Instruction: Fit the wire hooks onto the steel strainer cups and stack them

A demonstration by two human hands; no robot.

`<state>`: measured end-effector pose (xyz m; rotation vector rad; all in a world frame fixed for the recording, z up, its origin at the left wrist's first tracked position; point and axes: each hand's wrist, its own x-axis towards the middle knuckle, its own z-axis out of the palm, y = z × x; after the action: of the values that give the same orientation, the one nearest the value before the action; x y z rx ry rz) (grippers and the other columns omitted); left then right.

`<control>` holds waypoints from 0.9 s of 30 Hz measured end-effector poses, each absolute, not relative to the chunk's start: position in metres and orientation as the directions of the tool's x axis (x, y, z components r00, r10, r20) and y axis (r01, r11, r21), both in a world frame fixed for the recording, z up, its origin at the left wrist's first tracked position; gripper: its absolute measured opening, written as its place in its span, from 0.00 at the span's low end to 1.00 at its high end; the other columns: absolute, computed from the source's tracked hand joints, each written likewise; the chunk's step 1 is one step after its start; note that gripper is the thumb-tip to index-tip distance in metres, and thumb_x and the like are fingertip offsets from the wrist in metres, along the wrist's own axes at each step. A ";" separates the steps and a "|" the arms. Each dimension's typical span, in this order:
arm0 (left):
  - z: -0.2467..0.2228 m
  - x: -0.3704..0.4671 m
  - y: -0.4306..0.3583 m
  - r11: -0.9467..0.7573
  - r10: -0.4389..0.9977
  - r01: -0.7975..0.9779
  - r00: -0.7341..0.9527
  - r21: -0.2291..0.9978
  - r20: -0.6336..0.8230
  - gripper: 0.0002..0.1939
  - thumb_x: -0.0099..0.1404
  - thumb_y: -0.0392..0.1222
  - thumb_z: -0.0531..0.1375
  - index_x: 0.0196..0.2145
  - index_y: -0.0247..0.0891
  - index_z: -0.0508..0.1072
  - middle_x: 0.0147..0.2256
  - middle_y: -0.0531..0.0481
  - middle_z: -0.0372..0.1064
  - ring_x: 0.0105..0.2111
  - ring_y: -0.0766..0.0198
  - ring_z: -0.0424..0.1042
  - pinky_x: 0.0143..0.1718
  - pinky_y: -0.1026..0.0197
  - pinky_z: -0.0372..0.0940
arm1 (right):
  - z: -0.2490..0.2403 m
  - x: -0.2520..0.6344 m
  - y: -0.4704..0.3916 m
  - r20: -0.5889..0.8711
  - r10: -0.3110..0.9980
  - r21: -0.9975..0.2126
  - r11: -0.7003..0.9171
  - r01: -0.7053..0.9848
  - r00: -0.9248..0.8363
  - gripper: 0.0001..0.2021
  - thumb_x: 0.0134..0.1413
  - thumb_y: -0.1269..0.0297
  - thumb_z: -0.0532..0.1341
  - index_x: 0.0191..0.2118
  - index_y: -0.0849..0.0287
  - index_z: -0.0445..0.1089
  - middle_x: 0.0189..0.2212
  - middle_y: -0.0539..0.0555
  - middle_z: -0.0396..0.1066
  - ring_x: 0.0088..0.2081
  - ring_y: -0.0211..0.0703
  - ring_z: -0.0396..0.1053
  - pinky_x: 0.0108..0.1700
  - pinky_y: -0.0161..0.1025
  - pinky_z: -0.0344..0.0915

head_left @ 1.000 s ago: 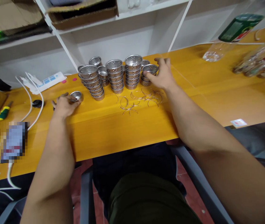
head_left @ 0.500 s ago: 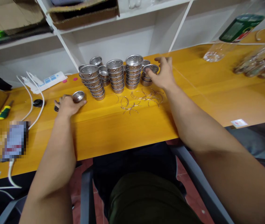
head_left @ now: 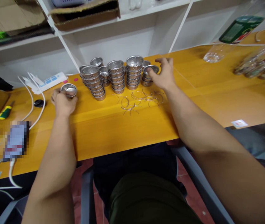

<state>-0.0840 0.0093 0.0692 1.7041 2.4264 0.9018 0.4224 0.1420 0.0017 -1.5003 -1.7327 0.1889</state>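
My left hand (head_left: 64, 101) is closed around a small perforated metal cup (head_left: 69, 88), with its mouth facing up, left of the stacks. My right hand (head_left: 163, 73) has its fingers spread beside a short stack of metal cups (head_left: 147, 81) at the right end. Its thumb overlaps the top cup's rim; the index finger stretches past it. Between the hands stand taller stacks of perforated cups, among them a left stack (head_left: 96, 84), a middle stack (head_left: 118, 79) and a right stack (head_left: 133, 74). Several thin curved wires (head_left: 146, 96) lie in front.
On the left are a white power strip (head_left: 51, 82) with cables, a black round object (head_left: 39, 103), a screwdriver (head_left: 5, 112) and a pixelated device (head_left: 15, 141). A plastic bottle (head_left: 235, 34) and a clear bag (head_left: 258, 63) are at the right. White shelves (head_left: 113, 40) rise behind.
My left hand has shifted slightly left and up, and the cup is now further left and away from the stacks. My right hand has barely moved.
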 end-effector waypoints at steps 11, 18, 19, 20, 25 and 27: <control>0.068 -0.086 0.015 -0.029 0.775 0.765 -0.389 0.643 0.498 0.10 0.72 0.26 0.73 0.47 0.33 0.80 0.70 0.36 0.62 0.80 0.45 0.69 0.95 0.39 0.55 | -0.001 0.422 0.142 0.489 0.871 -0.629 0.310 0.713 0.052 0.36 0.82 0.27 0.65 0.78 0.46 0.74 0.78 0.73 0.72 0.85 0.81 0.61 0.87 0.83 0.61; 0.061 -0.091 0.016 -0.134 0.741 0.801 -0.310 0.583 0.596 0.17 0.68 0.22 0.72 0.46 0.39 0.74 0.69 0.37 0.67 0.78 0.46 0.71 0.92 0.33 0.62 | -0.013 0.426 0.152 0.525 0.850 -0.594 0.320 0.738 0.055 0.39 0.84 0.25 0.63 0.78 0.50 0.75 0.77 0.75 0.71 0.84 0.82 0.63 0.83 0.83 0.66; 0.060 -0.094 0.016 -0.137 0.735 0.809 -0.304 0.571 0.607 0.18 0.67 0.22 0.72 0.45 0.40 0.72 0.68 0.39 0.69 0.76 0.47 0.73 0.91 0.33 0.64 | -0.016 0.427 0.154 0.538 0.842 -0.585 0.340 0.736 0.039 0.38 0.85 0.25 0.61 0.79 0.49 0.74 0.77 0.75 0.72 0.83 0.82 0.64 0.83 0.83 0.66; 0.058 -0.096 0.017 -0.139 0.730 0.817 -0.298 0.560 0.616 0.19 0.67 0.23 0.72 0.46 0.41 0.71 0.66 0.40 0.70 0.74 0.48 0.74 0.89 0.33 0.66 | -0.019 0.429 0.156 0.565 0.824 -0.576 0.373 0.727 0.025 0.38 0.86 0.24 0.60 0.79 0.48 0.74 0.76 0.74 0.73 0.82 0.81 0.64 0.82 0.84 0.66; 0.052 -0.100 0.019 -0.302 0.643 0.822 -0.199 0.484 0.739 0.26 0.63 0.29 0.76 0.49 0.44 0.66 0.58 0.43 0.72 0.64 0.48 0.77 0.80 0.35 0.73 | -0.007 0.426 0.149 0.848 0.531 -0.420 0.667 0.615 0.003 0.31 0.89 0.28 0.56 0.82 0.32 0.72 0.69 0.64 0.80 0.79 0.75 0.65 0.83 0.87 0.62; 0.050 -0.088 0.016 -0.467 0.583 0.759 -0.121 0.453 0.803 0.33 0.61 0.36 0.79 0.54 0.44 0.65 0.57 0.44 0.72 0.61 0.48 0.77 0.74 0.37 0.76 | 0.009 0.411 0.135 0.898 0.440 -0.362 0.736 0.572 0.002 0.29 0.89 0.31 0.58 0.83 0.27 0.72 0.66 0.62 0.82 0.80 0.74 0.64 0.85 0.86 0.60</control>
<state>-0.0884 0.0163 0.0501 2.1803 1.6889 1.8157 0.4114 0.1348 0.0091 -0.8297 -1.6267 -0.1251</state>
